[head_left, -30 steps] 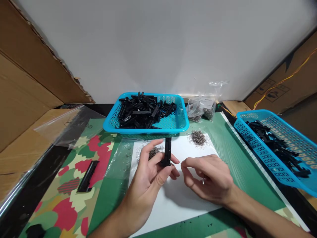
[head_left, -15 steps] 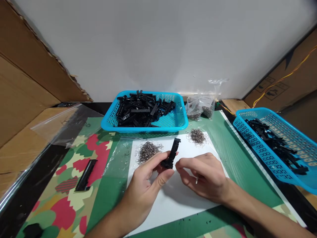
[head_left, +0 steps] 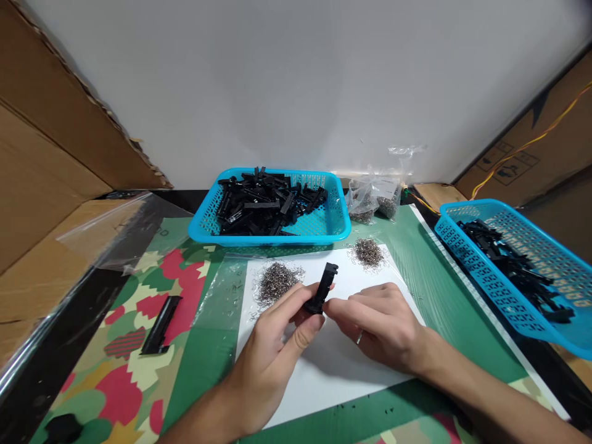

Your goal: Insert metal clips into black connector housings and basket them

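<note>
Over a white sheet [head_left: 305, 394], my left hand [head_left: 277, 351] pinches a narrow black plastic part [head_left: 324, 285] near its lower end, the part tilted nearly upright. The curled fingers of my right hand [head_left: 379, 327] meet at the part's lower right side; whatever sits between those fingertips is too small to make out. A small shiny metal piece [head_left: 359, 336] shows under the right fingers. Two heaps of tiny metal pieces lie on the sheet, one [head_left: 277, 280] behind my left hand and another [head_left: 369, 253] behind my right.
A blue basket [head_left: 271, 240] of black parts stands at the back, and another [head_left: 494, 308] at the right. Clear bags [head_left: 374, 200] of metal pieces lie between them. One black part [head_left: 160, 325] rests on the patterned mat at the left.
My right hand has moved slightly left, its fingertips now against the black part. The black part has dropped slightly in my left hand's grip.
</note>
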The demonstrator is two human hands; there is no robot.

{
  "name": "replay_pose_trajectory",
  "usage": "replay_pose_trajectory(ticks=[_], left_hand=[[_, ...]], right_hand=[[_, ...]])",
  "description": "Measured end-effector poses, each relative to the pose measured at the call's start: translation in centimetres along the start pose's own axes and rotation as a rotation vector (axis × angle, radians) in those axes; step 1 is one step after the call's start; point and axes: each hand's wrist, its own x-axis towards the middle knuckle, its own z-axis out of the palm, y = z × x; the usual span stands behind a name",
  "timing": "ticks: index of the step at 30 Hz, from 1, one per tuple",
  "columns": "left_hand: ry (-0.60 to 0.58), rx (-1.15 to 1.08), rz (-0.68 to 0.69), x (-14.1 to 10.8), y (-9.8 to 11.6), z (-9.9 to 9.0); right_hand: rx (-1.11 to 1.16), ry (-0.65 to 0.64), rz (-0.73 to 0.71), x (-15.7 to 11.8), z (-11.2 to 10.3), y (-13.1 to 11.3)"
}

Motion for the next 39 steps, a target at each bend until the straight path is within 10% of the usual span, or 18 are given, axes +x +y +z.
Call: replay_pose_trajectory(ticks=[13,24,39], left_hand=[[-0.066,-0.415,-0.202,-0.4,-0.4,0.6],[-0.098,-0.476,-0.180,-0.5,-0.4,0.9],[-0.058,-0.402,-0.177,-0.4,0.3,1.3]], right_hand=[[0.090,0.106,0.067,0.2,-0.2,-0.3],[0.588,-0.016,0.663,1.3,-0.8,-1.4],[0.682,-0.020,0.691,1.3,-0.6,-1.6]])
